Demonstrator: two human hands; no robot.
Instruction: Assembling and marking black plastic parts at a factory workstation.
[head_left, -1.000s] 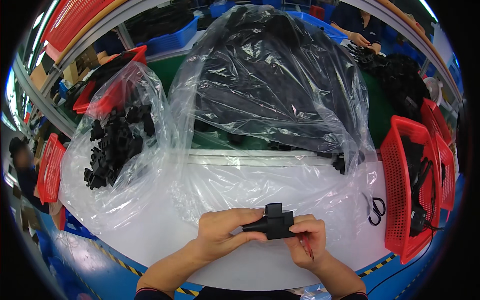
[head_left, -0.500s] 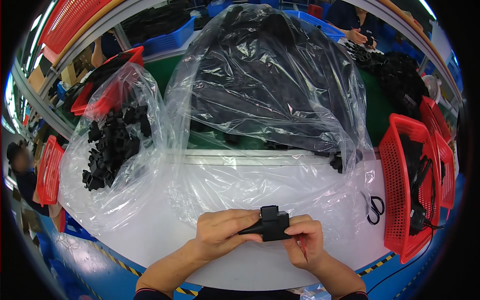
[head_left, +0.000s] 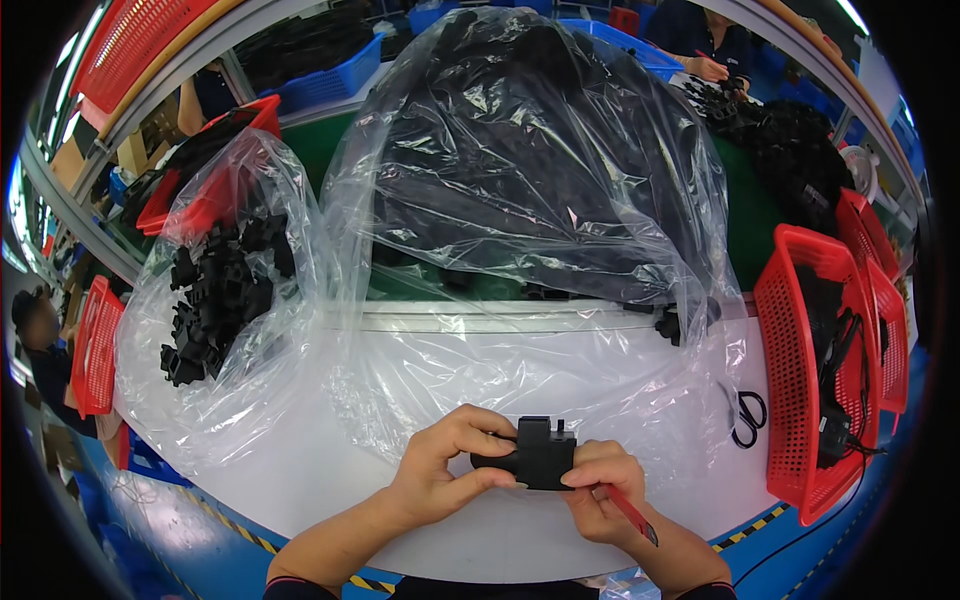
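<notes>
A black moulded plastic part [head_left: 545, 461] with a blocky body and a small peg on its upper edge is held up over the near side of the white table. My left hand [head_left: 447, 462] is closed round its left end, thumb below and fingers above. At the other end, the thumb and fingers of my right hand [head_left: 603, 485] touch the part. A slim red tool with a dark, slanted tip [head_left: 632, 517] is gripped in that same hand and sticks out toward my right wrist. Its exact kind is unclear.
A clear bag of black parts [head_left: 222, 298] lies at left. Ahead, a large clear bag [head_left: 520, 160] covers black pieces. Black-handled scissors [head_left: 749, 418] rest near a red basket [head_left: 790, 370] holding a black corded device. Another person's hand [head_left: 708, 69] shows at far right.
The black part has turned, so its peg now shows. My left thumb has shifted along its lower edge. The red tool in my right hand has swung outward and shows more of its length.
</notes>
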